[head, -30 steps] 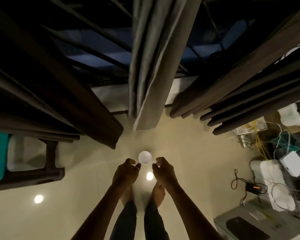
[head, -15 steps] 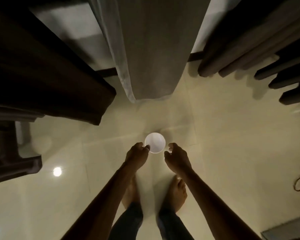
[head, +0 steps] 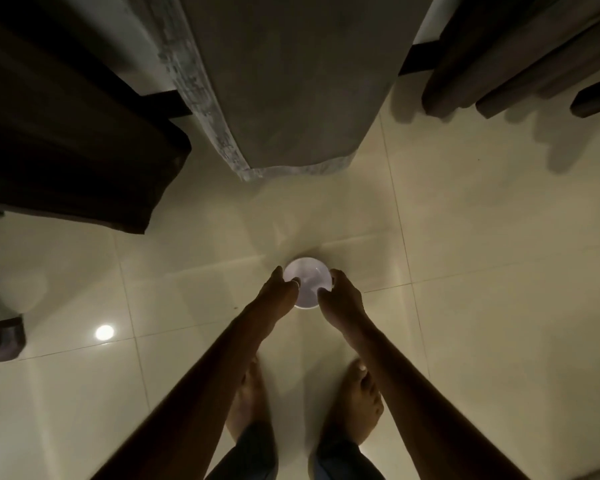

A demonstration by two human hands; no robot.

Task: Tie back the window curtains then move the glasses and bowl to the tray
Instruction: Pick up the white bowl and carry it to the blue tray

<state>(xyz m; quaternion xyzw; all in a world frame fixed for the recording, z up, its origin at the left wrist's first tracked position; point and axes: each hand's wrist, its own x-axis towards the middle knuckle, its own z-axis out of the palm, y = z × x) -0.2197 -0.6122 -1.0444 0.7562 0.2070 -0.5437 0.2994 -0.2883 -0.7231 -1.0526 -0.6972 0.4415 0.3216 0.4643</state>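
You have the white bowl [head: 307, 275] between both hands, straight ahead of your feet at 12 o'clock, over the tiled floor [head: 465, 237]. Your left hand [head: 278, 299] takes the rim on the 9 o'clock side and your right hand [head: 343, 301] takes it on the 3 o'clock side. On each hand the thumb seems to lie over the rim and the fingers curl on the outer wall, so both are closed on it. I cannot tell if the bowl stands on the floor or is already lifted.

The bowl is round, so it has no long axis to mind, and both hands are equally near. The grey curtain [head: 284, 81] hangs beyond it at 12 o'clock, near but apart. The tray is not in view, so I judge you must first turn to find it and keep the bowl level.
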